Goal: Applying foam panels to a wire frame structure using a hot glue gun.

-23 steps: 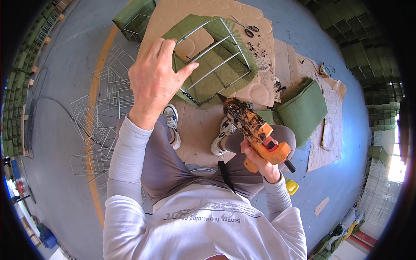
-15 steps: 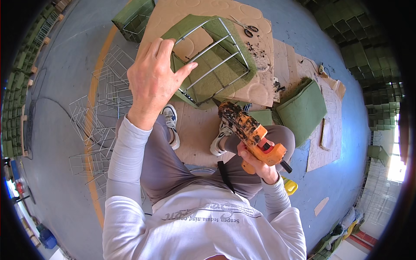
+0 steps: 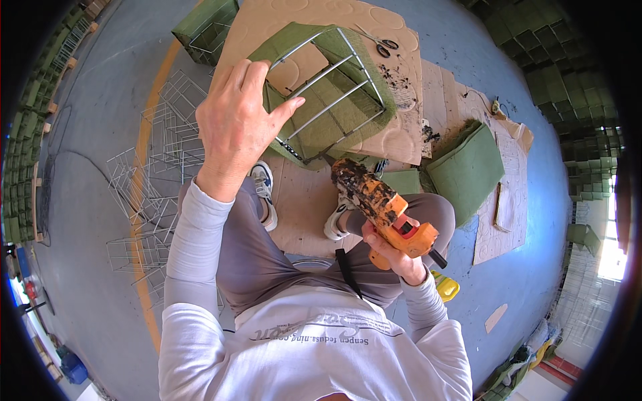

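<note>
Blue floor, cardboard sheet (image 3: 401,134) underfoot. I see left hand (image 3: 234,127) gripping the fabric-covered wire basket (image 3: 328,87); right hand (image 3: 394,250) clasps the glue gun (image 3: 381,204) (nozzle crusted). Risk: drips onto shoes, burnt fingers.

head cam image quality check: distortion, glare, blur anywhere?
Head view: heavy fisheye, the cardboard sheet edges and floor bend toward a black rim; a window at far right blows out to white; left hand on the green wire-frame basket and right hand gripping the orange glue gun are sharp, evenly lit, with soft shadows only; no motion blur visible.
</note>
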Tool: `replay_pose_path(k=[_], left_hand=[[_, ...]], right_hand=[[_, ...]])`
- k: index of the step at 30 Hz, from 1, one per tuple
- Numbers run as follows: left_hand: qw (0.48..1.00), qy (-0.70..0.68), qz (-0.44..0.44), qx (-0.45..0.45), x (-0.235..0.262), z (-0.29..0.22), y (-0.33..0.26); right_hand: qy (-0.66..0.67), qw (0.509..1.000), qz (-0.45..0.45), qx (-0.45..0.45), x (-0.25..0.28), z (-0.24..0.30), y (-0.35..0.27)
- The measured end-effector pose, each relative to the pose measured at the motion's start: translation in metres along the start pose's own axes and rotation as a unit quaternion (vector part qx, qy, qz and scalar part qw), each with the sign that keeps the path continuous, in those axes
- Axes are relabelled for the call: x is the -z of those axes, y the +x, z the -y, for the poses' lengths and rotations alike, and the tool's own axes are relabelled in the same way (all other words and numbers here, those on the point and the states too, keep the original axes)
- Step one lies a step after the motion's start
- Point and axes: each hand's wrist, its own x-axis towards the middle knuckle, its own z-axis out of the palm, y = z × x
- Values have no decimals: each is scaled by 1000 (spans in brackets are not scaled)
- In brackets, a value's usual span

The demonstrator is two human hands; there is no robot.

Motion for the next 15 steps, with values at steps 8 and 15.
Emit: replay_pose_path(k=[8,15], left_hand=[[1000,4,-7,-4,0,1,0],[1000,5,3,7,0,0,0]], right_hand=[[130,986,-80,-61,12,-2,-2],[124,987,-90,-47,16,-3,0]])
